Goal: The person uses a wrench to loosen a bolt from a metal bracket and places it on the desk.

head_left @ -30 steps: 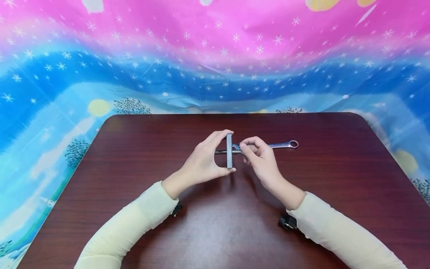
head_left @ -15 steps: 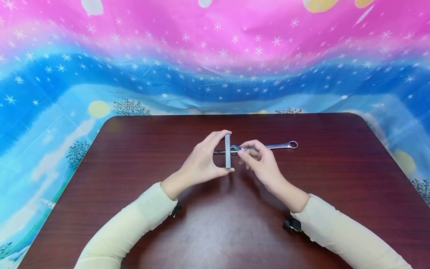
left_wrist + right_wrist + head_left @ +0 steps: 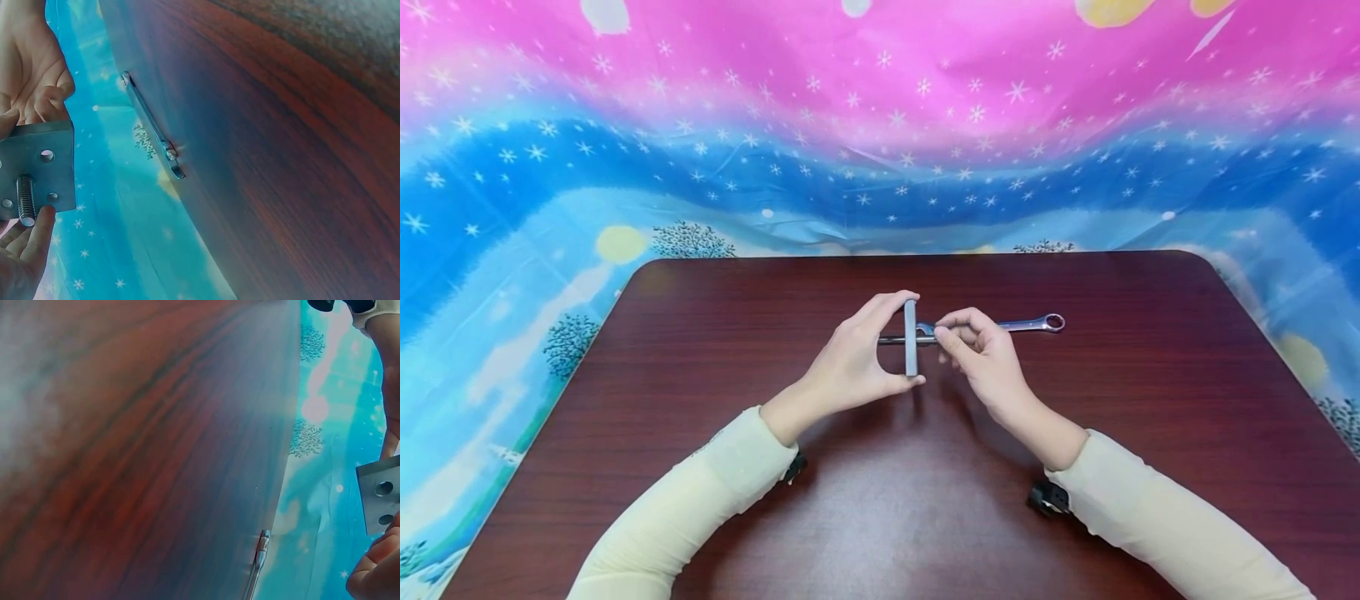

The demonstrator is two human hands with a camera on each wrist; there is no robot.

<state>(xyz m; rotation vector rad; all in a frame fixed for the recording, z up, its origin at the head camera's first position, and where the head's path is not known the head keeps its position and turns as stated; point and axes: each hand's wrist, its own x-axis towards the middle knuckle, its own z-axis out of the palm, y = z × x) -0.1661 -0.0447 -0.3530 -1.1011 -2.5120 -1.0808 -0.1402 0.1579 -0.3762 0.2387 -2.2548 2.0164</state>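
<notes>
A thick grey metal plate [image 3: 911, 338] with several holes stands upright above the table, gripped at its far and near edges between the fingers and thumb of my left hand [image 3: 850, 358]. A bolt [image 3: 891, 340] passes through it; the threaded end [image 3: 25, 203] sticks out on the left-palm side. At the plate's right side my right hand [image 3: 988, 358] pinches the bolt's other end, which the fingertips hide. The right wrist view shows the plate [image 3: 377, 487] with the right hand [image 3: 378, 565] curled close to it.
A shiny combination wrench [image 3: 1033, 324] lies on the dark red-brown table [image 3: 880, 500] beyond the hands, its middle hidden by the right hand in the head view. A printed curtain [image 3: 880, 125] hangs behind the table's far edge.
My right fingers shift slightly at the bolt's end, moving down and back up as if turning it. The left hand and plate stay almost still.
</notes>
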